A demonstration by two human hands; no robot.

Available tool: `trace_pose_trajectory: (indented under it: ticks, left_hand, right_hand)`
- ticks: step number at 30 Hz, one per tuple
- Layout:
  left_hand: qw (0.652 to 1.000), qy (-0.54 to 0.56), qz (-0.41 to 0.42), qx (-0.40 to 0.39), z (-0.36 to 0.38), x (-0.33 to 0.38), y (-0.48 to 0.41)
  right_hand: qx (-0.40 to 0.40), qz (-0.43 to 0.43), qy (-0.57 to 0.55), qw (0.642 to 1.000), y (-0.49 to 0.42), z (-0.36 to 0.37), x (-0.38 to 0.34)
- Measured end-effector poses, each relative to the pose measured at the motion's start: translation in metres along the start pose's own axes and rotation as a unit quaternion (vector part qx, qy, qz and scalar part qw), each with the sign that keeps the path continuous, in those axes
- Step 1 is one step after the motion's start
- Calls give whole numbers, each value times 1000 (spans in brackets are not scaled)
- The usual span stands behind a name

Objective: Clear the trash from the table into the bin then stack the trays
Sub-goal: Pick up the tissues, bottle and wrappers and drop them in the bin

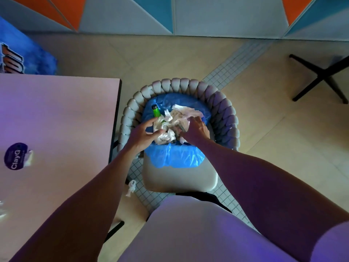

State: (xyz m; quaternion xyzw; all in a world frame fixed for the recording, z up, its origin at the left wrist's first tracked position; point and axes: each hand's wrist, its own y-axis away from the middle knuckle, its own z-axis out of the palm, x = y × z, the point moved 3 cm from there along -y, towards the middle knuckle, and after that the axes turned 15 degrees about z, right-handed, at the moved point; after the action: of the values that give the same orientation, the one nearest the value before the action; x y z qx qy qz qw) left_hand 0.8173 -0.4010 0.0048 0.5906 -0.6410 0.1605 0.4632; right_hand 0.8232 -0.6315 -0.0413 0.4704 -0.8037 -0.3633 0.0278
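A bin lined with a blue bag [177, 157] stands on the seat of a padded chair [224, 114] beside the table [56, 118]. Crumpled white paper trash [175, 120] and a green bottle [156, 111] fill the bin. My left hand [143, 135] hovers over the bin's left side with fingers spread, touching the paper. My right hand [196, 129] presses down into the paper with its fingers curled; whether it grips any I cannot tell. No trays are in view.
A round purple sticker [16, 156] and a scrap of white paper [29, 157] lie on the table. Another crumpled paper [131, 188] lies on the floor between table and chair. A black table base [321, 76] stands at the right.
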Motion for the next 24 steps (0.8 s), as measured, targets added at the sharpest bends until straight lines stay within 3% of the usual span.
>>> trace_pose_trajectory:
  ticks: [11, 18, 24]
  left_hand:
    - [997, 43, -38, 47, -27, -47, 104]
    - [978, 32, -77, 192, -82, -107, 240]
    - [933, 63, -152, 321, -121, -174, 388]
  right_hand:
    - [-9, -52, 82, 995, 60, 47, -47]
    - [-26, -138, 169, 976, 153, 100, -103]
    - [-35, -233, 225, 945, 243, 159, -153]
